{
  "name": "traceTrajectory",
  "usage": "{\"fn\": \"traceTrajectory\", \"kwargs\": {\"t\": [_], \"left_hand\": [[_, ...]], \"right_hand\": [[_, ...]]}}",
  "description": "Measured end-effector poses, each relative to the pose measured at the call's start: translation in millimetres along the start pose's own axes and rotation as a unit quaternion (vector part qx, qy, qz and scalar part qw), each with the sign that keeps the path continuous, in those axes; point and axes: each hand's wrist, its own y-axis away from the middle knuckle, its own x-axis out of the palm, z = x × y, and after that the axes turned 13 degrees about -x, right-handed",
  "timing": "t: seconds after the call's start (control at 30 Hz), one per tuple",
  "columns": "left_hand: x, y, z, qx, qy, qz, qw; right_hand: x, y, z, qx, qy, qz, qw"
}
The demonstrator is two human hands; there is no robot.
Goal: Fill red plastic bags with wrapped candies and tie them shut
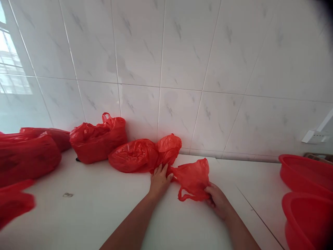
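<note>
A small empty red plastic bag (194,177) lies on the white counter (104,215) between my hands. My right hand (218,199) grips its right edge near the handle loop. My left hand (159,178) presses flat on the counter, fingers apart, touching the left end of that bag and the edge of a larger crumpled red bag (142,154) behind it.
More filled red bags stand along the tiled wall: one (97,139) at centre-left, others (28,154) at the far left. Two red plastic basins (307,173) sit at the right edge. A white wall socket (314,136) is mounted at the right.
</note>
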Motion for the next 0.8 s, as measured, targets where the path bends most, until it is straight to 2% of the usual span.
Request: {"fn": "traceTrajectory", "kwargs": {"t": [0.23, 0.5, 0.67, 0.8], "left_hand": [[-4.8, 4.3, 4.1, 0.007, -0.035, -0.047, 0.998], [-21.8, 13.7, 1.6, 0.039, -0.053, -0.124, 0.99], [-23.2, 12.1, 4.6, 0.022, -0.048, -0.156, 0.986], [-28.6, 13.8, 1.7, 0.018, -0.034, -0.198, 0.979]], "right_hand": [[-16.9, 2.5, 0.2, 0.006, -0.087, -0.035, 0.996], [-57.6, 7.2, -5.5, -0.013, -0.215, -0.081, 0.973], [-58.9, 10.0, -2.1, -0.023, -0.231, -0.092, 0.968], [-57.3, 14.6, 2.0, -0.058, -0.212, -0.112, 0.969]]}}
